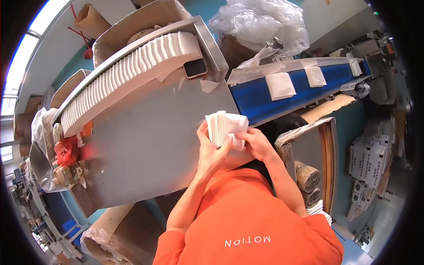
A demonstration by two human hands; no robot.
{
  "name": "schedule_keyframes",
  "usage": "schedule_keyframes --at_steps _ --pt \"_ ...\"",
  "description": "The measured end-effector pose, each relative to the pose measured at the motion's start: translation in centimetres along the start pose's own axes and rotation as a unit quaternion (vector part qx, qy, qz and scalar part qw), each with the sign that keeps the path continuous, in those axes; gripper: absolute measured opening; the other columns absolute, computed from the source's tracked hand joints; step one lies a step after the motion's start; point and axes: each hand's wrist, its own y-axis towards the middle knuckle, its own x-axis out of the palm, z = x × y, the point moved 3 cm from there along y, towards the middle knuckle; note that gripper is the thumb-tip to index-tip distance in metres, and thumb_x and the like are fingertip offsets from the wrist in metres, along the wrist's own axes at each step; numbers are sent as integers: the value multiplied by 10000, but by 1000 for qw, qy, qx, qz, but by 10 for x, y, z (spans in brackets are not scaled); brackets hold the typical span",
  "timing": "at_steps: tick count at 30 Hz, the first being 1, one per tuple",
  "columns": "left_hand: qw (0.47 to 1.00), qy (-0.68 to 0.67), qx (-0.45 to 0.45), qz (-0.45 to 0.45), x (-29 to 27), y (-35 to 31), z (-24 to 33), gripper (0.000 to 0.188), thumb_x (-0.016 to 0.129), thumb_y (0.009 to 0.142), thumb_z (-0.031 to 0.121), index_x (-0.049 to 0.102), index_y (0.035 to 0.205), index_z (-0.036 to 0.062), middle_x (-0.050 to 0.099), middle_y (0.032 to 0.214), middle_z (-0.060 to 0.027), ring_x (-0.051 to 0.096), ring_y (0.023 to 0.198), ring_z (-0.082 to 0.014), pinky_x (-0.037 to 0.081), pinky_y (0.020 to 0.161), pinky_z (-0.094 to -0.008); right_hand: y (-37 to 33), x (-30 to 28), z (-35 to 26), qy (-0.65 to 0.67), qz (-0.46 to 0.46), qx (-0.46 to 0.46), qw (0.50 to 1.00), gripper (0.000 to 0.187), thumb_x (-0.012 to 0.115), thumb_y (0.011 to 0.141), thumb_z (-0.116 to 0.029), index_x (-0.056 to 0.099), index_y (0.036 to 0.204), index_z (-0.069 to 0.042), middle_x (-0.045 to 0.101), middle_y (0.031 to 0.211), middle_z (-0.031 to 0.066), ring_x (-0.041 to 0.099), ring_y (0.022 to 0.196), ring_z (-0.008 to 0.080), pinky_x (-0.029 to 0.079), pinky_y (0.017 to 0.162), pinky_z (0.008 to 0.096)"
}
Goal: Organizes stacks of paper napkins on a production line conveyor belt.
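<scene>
Item 1: stack of white folded tissues (pixel 226 126), held upright just right of frame centre, over the 3 o'clock edge of the steel table (pixel 145 141).

Item 2: left hand (pixel 211 152), closed around the stack's lower left side, fingers wrapped on the 9 o'clock face.

Item 3: right hand (pixel 258 143), closed on the stack's lower right corner, thumb and fingers pinched on the 4 o'clock side.

Item 4: long row of white tissues (pixel 128 73), packed on edge in a steel channel, laid from 9 o'clock toward 12 o'clock.

Item 5: blue conveyor belt (pixel 256 95) at 2 o'clock, 2 flat white tissue squares (pixel 281 85) carried on it.

Item 6: clear plastic bag (pixel 260 22) at 12 o'clock.

Item 7: orange sleeves, worn on both forearms, seen at 6 o'clock.
</scene>
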Motion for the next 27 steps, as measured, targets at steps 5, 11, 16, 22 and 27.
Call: schedule_keyframes --at_steps 5,11,16,22,27 --pt "988 143 13 -50 -8 11 -6 505 662 951 312 524 1344 27 388 1502 -236 474 1313 -284 428 1029 -360 -3 22 -23 173 44 -53 982 418 609 995 -354 576 1230 -10 663 1082 72 659 914 162 516 770 282" --pt "875 357 201 259 -33 107 8 873 813 764 416 376 1384 -17 391 1424 -278 334 1348 -430 273 1090 -561 13 4 -9 -48 126 -142 981 337 690 942 -208 637 1175 29 690 1010 51 646 852 126 526 740 263" --pt "823 465 114 304 -34 165 -1 942 853 674 443 426 1389 1 468 1387 -194 393 1307 -421 332 1082 -489 8 1 -18 182 202 -163 949 301 611 997 -279 563 1146 -22 662 1009 126 669 866 201 545 731 279" --pt "825 450 218 265 -61 152 -23 130 612 810 28 603 938 5 561 1003 -188 552 971 -373 504 850 -426 4 9 7 -78 181 -205 959 252 572 1015 -179 597 1179 11 672 988 76 617 803 110 498 696 227" --pt "771 532 242 252 -129 55 -38 171 569 774 -35 563 942 -7 549 989 -204 549 956 -382 501 837 -462 16 29 12 -207 105 -257 938 178 553 1022 -142 613 1079 15 677 919 69 628 776 108 518 700 227"
